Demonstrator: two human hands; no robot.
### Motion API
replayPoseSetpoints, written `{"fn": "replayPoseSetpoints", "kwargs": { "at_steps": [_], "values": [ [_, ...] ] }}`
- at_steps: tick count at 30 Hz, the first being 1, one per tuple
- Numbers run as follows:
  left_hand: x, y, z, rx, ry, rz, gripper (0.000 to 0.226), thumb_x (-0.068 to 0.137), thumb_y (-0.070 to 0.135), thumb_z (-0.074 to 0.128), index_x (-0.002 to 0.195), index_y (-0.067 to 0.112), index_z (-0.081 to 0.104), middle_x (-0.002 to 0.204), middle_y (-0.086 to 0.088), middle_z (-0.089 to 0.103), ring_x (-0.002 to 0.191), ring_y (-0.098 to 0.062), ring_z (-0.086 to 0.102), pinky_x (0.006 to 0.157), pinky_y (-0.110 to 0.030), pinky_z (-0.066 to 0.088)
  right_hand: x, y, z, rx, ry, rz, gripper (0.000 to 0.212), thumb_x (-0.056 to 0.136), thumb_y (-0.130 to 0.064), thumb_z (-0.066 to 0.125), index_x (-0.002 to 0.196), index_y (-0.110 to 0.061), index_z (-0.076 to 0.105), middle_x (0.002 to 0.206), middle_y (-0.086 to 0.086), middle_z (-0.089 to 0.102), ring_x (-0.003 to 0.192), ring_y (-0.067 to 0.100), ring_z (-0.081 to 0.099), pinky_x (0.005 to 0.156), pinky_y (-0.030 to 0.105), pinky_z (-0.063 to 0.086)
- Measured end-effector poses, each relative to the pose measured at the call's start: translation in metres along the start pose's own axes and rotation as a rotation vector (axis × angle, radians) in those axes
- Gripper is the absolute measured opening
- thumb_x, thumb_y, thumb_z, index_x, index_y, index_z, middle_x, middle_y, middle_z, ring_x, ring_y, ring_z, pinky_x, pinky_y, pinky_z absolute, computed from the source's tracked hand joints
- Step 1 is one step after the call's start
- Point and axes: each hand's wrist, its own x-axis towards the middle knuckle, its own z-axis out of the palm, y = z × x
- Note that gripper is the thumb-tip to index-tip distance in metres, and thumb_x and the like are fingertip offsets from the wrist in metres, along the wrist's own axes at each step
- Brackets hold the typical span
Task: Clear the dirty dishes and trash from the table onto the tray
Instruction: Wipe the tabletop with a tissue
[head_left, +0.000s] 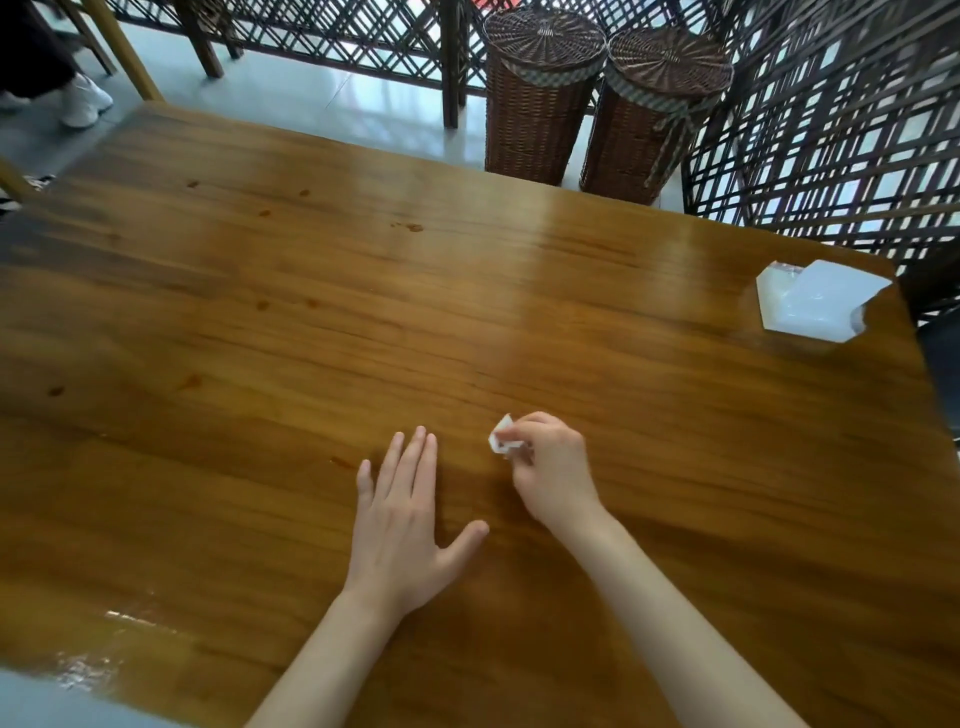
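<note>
Taking the wooden table (311, 322) as the landmark, the left hand (402, 525) is lying flat on its near middle, palm down, fingers straight and close together, thumb spread toward the other hand, holding nothing. Just beside it, slightly farther in, the right hand (553, 467) is hovering low over the table with its wrist bent inward, fingers curled and pinching a small white scrap of paper (501, 439) at their tips. The step appears to be gathering this trash; doing it well likely means keeping the pinch firm so the light scrap is not slipping free while it is being carried. No tray is showing here. At the table's far right corner a white tissue packet (815, 301) is lying, well apart from both hands.
</note>
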Motion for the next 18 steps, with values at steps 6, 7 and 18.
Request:
{"fn": "replayPoseSetpoints", "kwargs": {
  "at_steps": [6, 7, 18],
  "values": [
    [-0.020, 0.003, 0.004, 0.062, -0.092, 0.109, 0.102, 0.071, 0.086, 0.022, 0.149, 0.023, 0.000, 0.158, 0.005, 0.005, 0.143, -0.012, -0.012, 0.113, -0.040, -0.013, -0.038, 0.015, -0.006, 0.012, 0.043, 0.067, 0.022, 0.085, -0.003, 0.064, 0.104, -0.011, 0.072, 0.100, 0.002, 0.068, 0.092, 0.011, 0.060, 0.081, 0.014, 0.045],
    [-0.023, 0.005, 0.004, 0.069, -0.103, 0.119, 0.103, 0.071, 0.086, 0.021, 0.149, 0.023, -0.002, 0.158, 0.005, 0.003, 0.142, -0.011, -0.013, 0.113, -0.040, -0.014, -0.041, 0.015, -0.003, 0.011, 0.058, 0.063, 0.022, 0.084, -0.003, 0.064, 0.103, -0.011, 0.072, 0.100, 0.002, 0.068, 0.092, 0.011, 0.061, 0.080, 0.014, 0.045],
    [-0.032, 0.003, 0.010, 0.101, -0.123, 0.096, 0.104, 0.072, 0.083, 0.025, 0.151, 0.016, 0.008, 0.159, -0.002, 0.007, 0.145, -0.017, -0.004, 0.114, -0.043, -0.006, -0.056, -0.008, 0.020, -0.128, -0.031, -0.102, 0.025, 0.090, -0.002, 0.052, 0.104, -0.012, 0.070, 0.099, 0.002, 0.059, 0.093, 0.014, 0.051, 0.078, 0.020, 0.047]
  ]
}}
